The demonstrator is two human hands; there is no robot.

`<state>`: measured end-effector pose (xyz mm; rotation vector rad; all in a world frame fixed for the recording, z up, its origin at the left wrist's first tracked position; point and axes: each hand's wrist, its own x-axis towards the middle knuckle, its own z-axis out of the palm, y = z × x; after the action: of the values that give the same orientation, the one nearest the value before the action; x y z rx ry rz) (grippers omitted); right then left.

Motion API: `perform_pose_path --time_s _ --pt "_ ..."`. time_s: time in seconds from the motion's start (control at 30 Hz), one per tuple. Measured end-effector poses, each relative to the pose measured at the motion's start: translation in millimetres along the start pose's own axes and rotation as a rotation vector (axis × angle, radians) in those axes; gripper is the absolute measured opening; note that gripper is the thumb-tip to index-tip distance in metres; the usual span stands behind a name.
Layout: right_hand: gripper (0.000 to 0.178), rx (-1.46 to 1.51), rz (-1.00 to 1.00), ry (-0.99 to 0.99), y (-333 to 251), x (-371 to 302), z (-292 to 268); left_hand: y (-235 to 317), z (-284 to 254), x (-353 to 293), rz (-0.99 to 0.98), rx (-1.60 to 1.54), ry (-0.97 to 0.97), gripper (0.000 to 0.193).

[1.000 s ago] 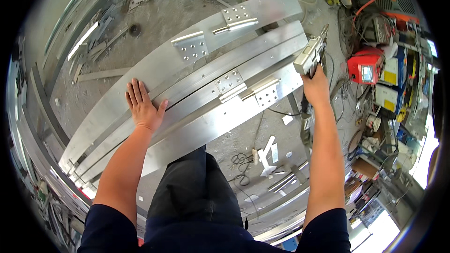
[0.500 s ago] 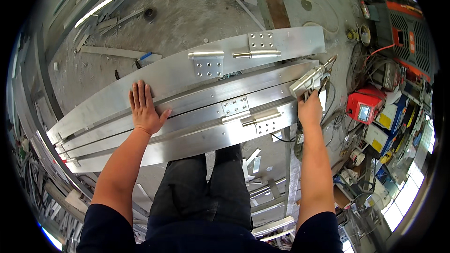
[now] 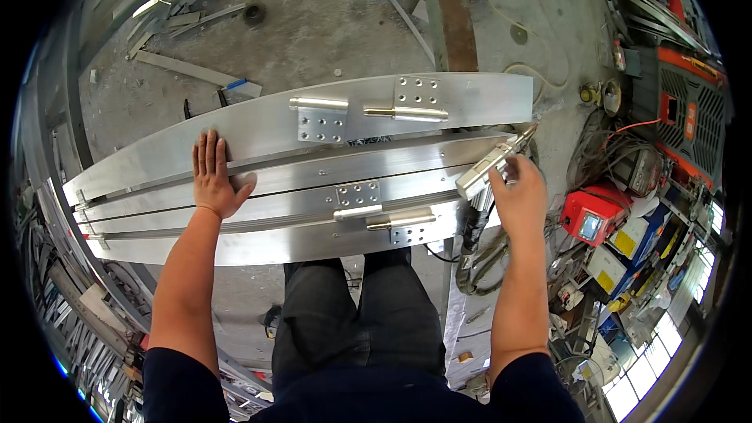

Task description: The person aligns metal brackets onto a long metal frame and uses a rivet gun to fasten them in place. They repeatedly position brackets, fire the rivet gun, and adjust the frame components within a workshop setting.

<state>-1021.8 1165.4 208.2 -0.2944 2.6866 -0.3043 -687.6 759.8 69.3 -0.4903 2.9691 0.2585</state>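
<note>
My left hand (image 3: 213, 182) lies flat, fingers stretched, across the upper long metal bars. My right hand (image 3: 521, 196) is beside a silver welding gun (image 3: 486, 172) with a pointed tip and black-wrapped handle, which rests at the bars' right end. The right thumb and forefinger are apart, close to the gun's body; whether they touch it I cannot tell. A curved aluminium plate (image 3: 251, 129) lies furthest from me, carrying two hinges with drilled leaves, a left hinge (image 3: 319, 120) and a right hinge (image 3: 411, 99). Two more hinges, one (image 3: 358, 197) and another (image 3: 401, 225), sit on the nearer bars (image 3: 298, 219).
A red machine with a small screen (image 3: 593, 215) stands to the right, near coiled cables (image 3: 576, 141) and a large orange-and-black unit (image 3: 689, 110). Metal offcuts (image 3: 188, 69) litter the floor beyond the plate. A rusty beam (image 3: 453, 16) runs away at the top.
My right hand has come off the welding gun's handle, which it gripped before; the gun now lies on the bars. My left hand stays flat. The whole view has shifted slightly.
</note>
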Motion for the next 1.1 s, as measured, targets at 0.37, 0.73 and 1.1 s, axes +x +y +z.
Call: perform_pose_path --time_s 0.37,0.73,1.1 --pt "0.082 -0.080 -0.671 -0.071 -79.0 82.0 65.0 1.6 -2.5 1.2 -0.024 -0.031 0.011 0.112" --pt "0.080 0.003 -0.562 -0.104 -63.1 111.6 54.2 -3.9 -1.4 -4.4 -0.002 -0.052 0.055 0.111" --pt "0.075 0.012 -0.374 0.039 21.3 140.4 25.7 -5.9 -0.9 -1.1 0.026 -0.063 0.067 0.110"
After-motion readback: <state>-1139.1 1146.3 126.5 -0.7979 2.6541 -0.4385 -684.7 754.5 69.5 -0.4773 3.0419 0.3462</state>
